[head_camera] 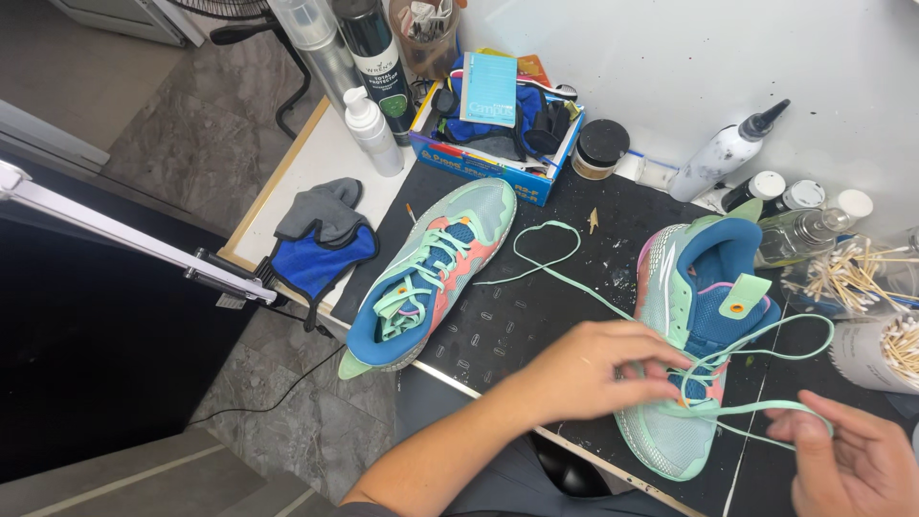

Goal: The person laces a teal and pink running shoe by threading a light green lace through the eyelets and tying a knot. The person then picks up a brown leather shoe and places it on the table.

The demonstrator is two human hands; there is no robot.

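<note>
The left hand (598, 369) presses its fingers onto the mint sneaker (694, 354) on the desk (498, 325), apparently pinching the lace (766, 359) at the eyelets to steady it. The right hand (857, 464), just beside, curls around the lace's free end, keeping it taut.

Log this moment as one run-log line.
left hand: fingers on mint lace at right sneaker eyelets | right hand: pinching mint lace end | left sneaker: laced, apart on black mat
</note>
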